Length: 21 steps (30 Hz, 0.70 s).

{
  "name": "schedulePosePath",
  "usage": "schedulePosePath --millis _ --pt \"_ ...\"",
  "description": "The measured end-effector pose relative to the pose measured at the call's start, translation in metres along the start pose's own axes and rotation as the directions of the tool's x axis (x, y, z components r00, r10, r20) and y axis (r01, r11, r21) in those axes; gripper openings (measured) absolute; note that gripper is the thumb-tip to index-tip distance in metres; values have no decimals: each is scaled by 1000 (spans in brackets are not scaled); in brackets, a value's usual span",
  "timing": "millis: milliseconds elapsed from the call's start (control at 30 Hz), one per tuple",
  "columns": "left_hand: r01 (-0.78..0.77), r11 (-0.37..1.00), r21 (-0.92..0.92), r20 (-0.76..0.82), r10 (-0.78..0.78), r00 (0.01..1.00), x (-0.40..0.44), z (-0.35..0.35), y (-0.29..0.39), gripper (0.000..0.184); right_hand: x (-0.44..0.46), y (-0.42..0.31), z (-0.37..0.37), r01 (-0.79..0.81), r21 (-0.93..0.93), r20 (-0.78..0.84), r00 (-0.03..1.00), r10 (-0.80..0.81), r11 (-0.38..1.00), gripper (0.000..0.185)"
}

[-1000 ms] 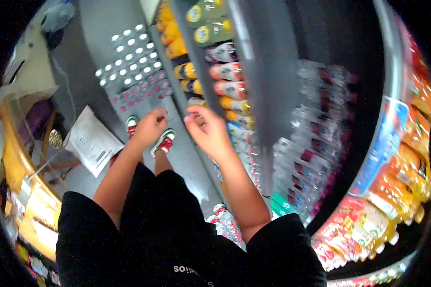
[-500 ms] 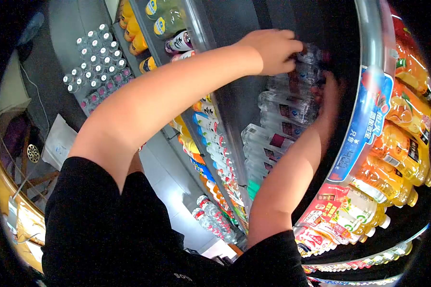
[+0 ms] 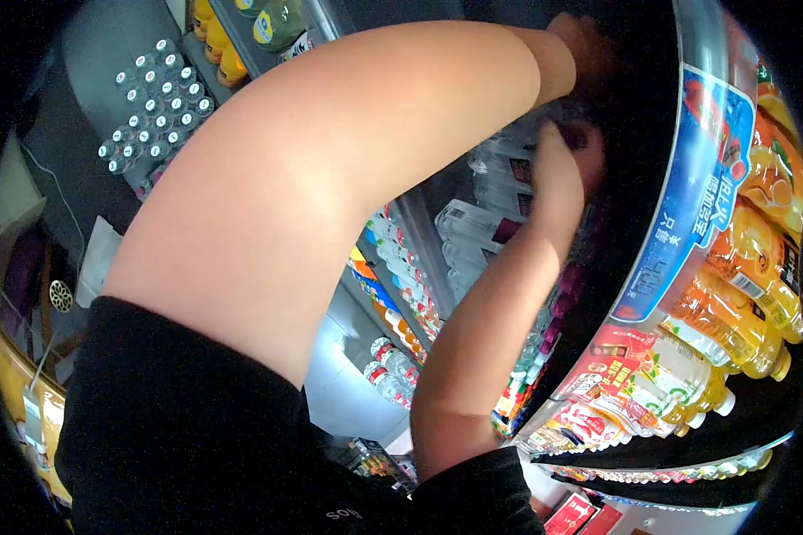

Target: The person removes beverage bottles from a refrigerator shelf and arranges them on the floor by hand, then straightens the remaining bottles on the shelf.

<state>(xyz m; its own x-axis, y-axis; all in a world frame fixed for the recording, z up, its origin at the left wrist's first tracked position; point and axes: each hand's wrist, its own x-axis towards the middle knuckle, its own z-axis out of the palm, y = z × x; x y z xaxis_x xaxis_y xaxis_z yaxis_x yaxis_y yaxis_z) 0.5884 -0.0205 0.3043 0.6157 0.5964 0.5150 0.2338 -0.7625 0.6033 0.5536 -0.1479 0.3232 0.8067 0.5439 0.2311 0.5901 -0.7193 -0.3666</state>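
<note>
Both my arms reach deep into a dark shelf with clear plastic bottles (image 3: pixel 486 218) with dark labels. My left hand (image 3: pixel 587 55) is at the shadowed back, its fingers lost in the dark; whether it holds a bottle cannot be seen. Just below it in view, my right hand (image 3: pixel 580 159) is beside the row of bottles. Its fingers look curled, but anything inside them is hidden in shadow. My left forearm covers part of the row.
A curved shelf edge carries a blue price strip (image 3: pixel 687 196); beyond it lie orange drink bottles (image 3: pixel 749 259). Capped clear bottles (image 3: pixel 165 102) stand grouped at upper left. Red-labelled bottles (image 3: pixel 391 370) are near the pale floor (image 3: pixel 343 357).
My left arm has pushed further in, and its hand has moved up and right into shadow. My right hand has shifted slightly left. The view has moved closer to the shelf.
</note>
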Motion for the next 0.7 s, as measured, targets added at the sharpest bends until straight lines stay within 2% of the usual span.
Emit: schedulePosePath --millis 67,100,167,200,233,267,300,333,400,433,467,500,567,633,667,700 --pt "-47 994 100 117 36 993 7 5 -4 36 -25 -1 3 17 -137 -52 998 -24 990 35" --pt "-48 993 104 122 35 992 8 10 -7 36 -32 3 3 13 -133 -49 999 -20 991 35" --pt "-57 998 34 -39 59 998 7 17 -14 36 -44 14 8 37 29 -134 990 -33 999 35" --pt "-52 998 45 -32 53 998 -7 0 -22 36 -50 13 6 50 88 -140 989 -38 995 31" --pt "-136 987 82 31 134 991 -23 -18 -33 25 -55 14 6 77 281 -141 989 -38 957 28" --pt "-221 969 111 96 210 973 -43 -41 -38 22 -60 15 6 100 460 -144 989 -37 882 24" --pt "-58 996 74 14 57 998 -59 -54 -37 19 -68 10 5 109 427 -183 983 -32 898 21" --pt "-54 995 80 12 53 999 -71 -62 -40 19 -75 10 2 111 431 -179 983 -36 895 21" --pt "37 999 13 12 -37 999 -95 -76 -50 33 -91 12 -5 234 335 -176 967 -183 913 25" --pt "47 999 25 4 -47 999 -106 -83 -56 33 -97 16 -8 272 290 -199 955 -220 917 29" --pt "32 996 -85 -97 -40 994 -118 -90 -62 31 -109 12 -6 278 365 -262 947 -189 889 30" --pt "5 982 -189 -196 -42 980 -132 -99 -68 30 -117 12 -11 311 346 -268 937 -224 885 30" --pt "41 967 -250 -262 -109 959 -157 -123 -73 26 -133 7 -18 367 361 -303 915 -264 857 29" --pt "115 943 -313 -215 -188 958 -187 -159 -75 20 -144 -12 -26 402 423 -339 901 -270 812 30" --pt "145 934 -325 -197 -217 956 -202 -172 -80 18 -142 -9 -29 484 358 -363 860 -359 799 27" --pt "0 945 -326 -379 -131 916 -220 -179 -89 20 -143 -13 -29 516 401 -349 850 -395 757 27"
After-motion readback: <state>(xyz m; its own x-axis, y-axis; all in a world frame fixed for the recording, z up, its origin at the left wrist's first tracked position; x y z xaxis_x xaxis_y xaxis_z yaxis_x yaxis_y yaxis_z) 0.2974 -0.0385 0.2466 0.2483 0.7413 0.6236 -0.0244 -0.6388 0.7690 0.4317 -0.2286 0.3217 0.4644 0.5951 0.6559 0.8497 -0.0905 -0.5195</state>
